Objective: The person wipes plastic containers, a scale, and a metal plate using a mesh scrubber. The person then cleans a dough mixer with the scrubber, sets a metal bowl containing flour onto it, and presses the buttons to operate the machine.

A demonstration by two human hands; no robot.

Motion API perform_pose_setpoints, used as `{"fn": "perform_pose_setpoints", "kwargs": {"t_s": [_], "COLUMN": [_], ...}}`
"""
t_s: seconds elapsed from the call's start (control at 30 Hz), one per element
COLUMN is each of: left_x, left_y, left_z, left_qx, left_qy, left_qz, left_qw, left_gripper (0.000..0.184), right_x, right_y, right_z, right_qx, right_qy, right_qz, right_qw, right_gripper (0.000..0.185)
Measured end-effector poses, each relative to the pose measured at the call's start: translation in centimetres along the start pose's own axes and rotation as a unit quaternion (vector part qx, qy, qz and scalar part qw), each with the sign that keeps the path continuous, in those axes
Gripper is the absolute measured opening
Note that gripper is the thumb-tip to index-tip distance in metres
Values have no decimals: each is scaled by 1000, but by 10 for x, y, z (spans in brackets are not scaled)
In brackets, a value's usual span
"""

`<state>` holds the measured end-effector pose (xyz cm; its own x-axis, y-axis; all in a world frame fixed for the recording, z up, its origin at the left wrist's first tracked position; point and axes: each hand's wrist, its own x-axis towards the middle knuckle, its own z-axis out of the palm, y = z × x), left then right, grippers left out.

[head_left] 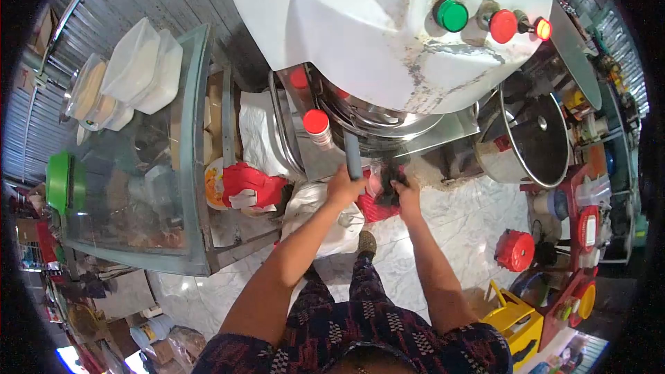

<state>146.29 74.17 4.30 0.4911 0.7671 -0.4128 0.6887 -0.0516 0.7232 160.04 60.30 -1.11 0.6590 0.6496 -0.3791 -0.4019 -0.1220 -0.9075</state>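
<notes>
Head view: a grey handle [353,155] lies before the white machine [346,21], long axis running away from the wearer, far end toward the steel bowl [415,127]. Left hand [343,188] wraps its near end; right hand [407,192] grips an indistinct dark bundle [389,183].

Straight ahead, white machine head [388,28] overhangs metal bowl [415,127], cutting off fwd/upward reach. L hand [344,187] is on grey handle [353,154]; red-lidded jar [318,128] stands just L of it. White sack [315,215] fills the spot under L forearm, & glass case [138,194] walls off far L. More room on R: tiled floor [454,228] opens btwn R forearm & round red item [515,250], so R hand [406,195] could pass there. Big metal pot [495,159] obstructs fwd-R; yellow box [516,322] crowds R elbow/sleeve area.
</notes>
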Motion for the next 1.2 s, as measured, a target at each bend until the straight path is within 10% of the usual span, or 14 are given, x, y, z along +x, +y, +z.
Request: {"fn": "perform_pose_setpoints", "kwargs": {"t_s": [0.1,0.37,0.47,0.7,0.77,0.83,0.9,0.97,1.07,1.2], "left_x": [-59,-179,-204,-215,-223,-225,-221,-219,-215,-209], "left_y": [-25,-52,-55,-66,-66,-78,-91,-93,-93,-74], "left_z": [1,-42,-67,-122,-130,-128,-129,-125,-117,-114], "left_qx": [-249,46,1,-261,-516,-544,-688,-681,-504,-342], "left_qy": [-164,-204,-246,-395,-467,-416,-455,-438,-325,-146], "left_qz": [-62,50,61,15,-31,-74,-37,-47,-50,-4], "left_qw": [952,977,967,881,718,725,564,586,799,928], "left_gripper": [44,57,54,45,48,50,50,49,46,34], "right_x": [-75,-119,-85,-56,-50,-62,-81,-98,-142,-200], "right_y": [-32,3,-34,-63,-49,-54,-61,-62,-64,-42], "right_z": [40,94,105,87,85,88,103,123,157,184], "right_qx": [149,-204,-1,171,267,294,384,384,289,174], "right_qy": [-18,34,101,-96,-115,-138,-83,-46,-23,-18], "right_qz": [18,-202,-102,19,90,91,63,45,76,53], "right_qw": [988,957,990,980,953,941,917,921,954,983], "right_gripper": [33,49,52,32,39,38,35,32,15,36]}}
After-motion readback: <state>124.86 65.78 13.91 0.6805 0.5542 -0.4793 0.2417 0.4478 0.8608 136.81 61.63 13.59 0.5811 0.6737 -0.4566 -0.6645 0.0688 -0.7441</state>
